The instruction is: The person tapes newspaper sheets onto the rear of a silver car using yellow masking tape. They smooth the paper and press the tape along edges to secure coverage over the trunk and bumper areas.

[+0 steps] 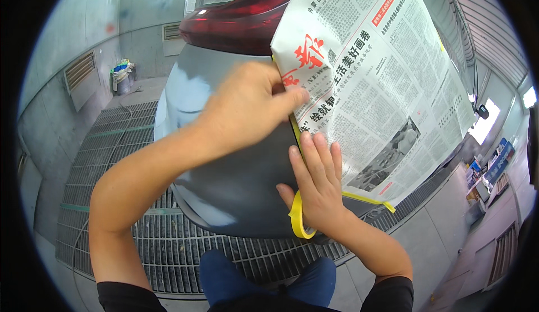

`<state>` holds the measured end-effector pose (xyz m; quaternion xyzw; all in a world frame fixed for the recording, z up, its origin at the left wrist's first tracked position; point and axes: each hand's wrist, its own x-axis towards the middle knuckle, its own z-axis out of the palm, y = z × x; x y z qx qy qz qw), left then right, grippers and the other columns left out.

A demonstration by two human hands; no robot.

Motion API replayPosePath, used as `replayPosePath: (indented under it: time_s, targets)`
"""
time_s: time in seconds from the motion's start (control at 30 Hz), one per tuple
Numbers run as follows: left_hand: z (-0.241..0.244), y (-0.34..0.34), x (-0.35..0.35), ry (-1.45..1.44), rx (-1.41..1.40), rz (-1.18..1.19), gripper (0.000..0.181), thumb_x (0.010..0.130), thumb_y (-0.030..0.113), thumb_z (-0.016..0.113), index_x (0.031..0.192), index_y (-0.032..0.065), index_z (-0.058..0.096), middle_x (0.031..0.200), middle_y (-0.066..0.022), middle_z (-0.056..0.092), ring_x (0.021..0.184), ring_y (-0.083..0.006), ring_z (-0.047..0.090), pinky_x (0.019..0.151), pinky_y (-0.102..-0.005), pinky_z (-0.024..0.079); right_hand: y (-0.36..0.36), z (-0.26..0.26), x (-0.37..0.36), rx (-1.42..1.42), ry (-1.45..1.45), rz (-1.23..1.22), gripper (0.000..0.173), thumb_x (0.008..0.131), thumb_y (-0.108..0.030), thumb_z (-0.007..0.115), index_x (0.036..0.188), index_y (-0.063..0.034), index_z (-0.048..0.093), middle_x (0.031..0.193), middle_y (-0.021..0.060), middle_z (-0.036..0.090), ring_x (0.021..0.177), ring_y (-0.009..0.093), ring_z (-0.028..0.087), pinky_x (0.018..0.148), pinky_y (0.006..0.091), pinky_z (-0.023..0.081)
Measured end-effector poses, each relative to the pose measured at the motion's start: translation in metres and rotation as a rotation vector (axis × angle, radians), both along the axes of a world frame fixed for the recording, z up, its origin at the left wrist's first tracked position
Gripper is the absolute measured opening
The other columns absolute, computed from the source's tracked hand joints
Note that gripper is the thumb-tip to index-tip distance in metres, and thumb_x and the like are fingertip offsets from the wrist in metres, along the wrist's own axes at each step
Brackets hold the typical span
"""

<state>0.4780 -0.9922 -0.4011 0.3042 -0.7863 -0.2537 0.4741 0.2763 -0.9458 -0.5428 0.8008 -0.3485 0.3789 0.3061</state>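
Observation:
A sheet of newspaper (404, 97) covers part of a car's side, with yellow masking tape (366, 197) along its lower edge. My left hand (257, 101), somewhat blurred, is at the sheet's left edge below the red tail light (240, 17); its thumb and fingers are bent, and whether they pinch the paper is unclear. Lower down, my right hand (318, 181) lies flat with spread fingers on the paper's edge and the panel. A roll of yellow masking tape (297, 219) hangs around or against the base of its thumb. The grey car bumper (236, 185) has pale, glossy patches.
Metal floor grating (181, 253) runs under and around the car. A bin with cloths or bags (123, 78) stands by the far left wall. At the right are boxes and containers (480, 185) near a blue panel (501, 162). A thin hose or cable (126, 105) crosses the grating.

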Motion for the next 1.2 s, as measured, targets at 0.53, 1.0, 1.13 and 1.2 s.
replayPosePath:
  time_s: [0.53, 1.0, 1.13, 1.2]
  targets:
    - [0.007, -0.045, 0.014, -0.027, -0.902, 0.332, 0.018, 0.091, 0.018, 0.082, 0.086, 0.0037, 0.072, 0.075, -0.0075, 0.074, 0.062, -0.0170, 0.069, 0.055, -0.0308, 0.050, 0.002, 0.042, 0.019, 0.073, 0.013, 0.025, 0.073, 0.083, -0.023, 0.077, 0.147, 0.0033, 0.054, 0.158, 0.0204, 0.051, 0.151, 0.037, 0.044, 0.125, 0.0570, 0.025]
    - [0.009, -0.049, 0.010, -0.037, -0.968, 0.436, 0.031, 0.087, 0.029, 0.081, 0.075, 0.0100, 0.060, 0.067, -0.0061, 0.065, 0.059, -0.0284, 0.064, 0.050, -0.0400, 0.046, -0.018, 0.145, 0.023, 0.464, -0.114, 0.224, 0.021, 0.088, -0.005, 0.070, 0.107, 0.0029, 0.072, 0.079, 0.0161, 0.072, 0.068, 0.030, 0.071, 0.071, 0.0363, 0.056]
    - [0.010, -0.047, 0.009, -0.051, -1.083, 0.451, 0.031, 0.086, 0.029, 0.082, 0.075, 0.0108, 0.060, 0.066, -0.0051, 0.065, 0.058, -0.0281, 0.064, 0.050, -0.0397, 0.046, -0.008, 0.157, 0.022, 0.590, -0.108, 0.186, 0.024, 0.081, -0.004, 0.069, 0.103, 0.0032, 0.073, 0.079, 0.0159, 0.073, 0.067, 0.027, 0.070, 0.069, 0.0350, 0.056]
    - [0.012, -0.047, 0.010, -0.081, -1.084, 0.468, 0.033, 0.084, 0.033, 0.084, 0.078, 0.0112, 0.059, 0.067, -0.0040, 0.066, 0.058, -0.0263, 0.065, 0.050, -0.0391, 0.046, -0.014, 0.156, 0.020, 0.559, -0.191, 0.195, 0.021, 0.079, -0.011, 0.072, 0.097, 0.0001, 0.074, 0.077, 0.0187, 0.072, 0.070, 0.035, 0.071, 0.070, 0.0416, 0.057]
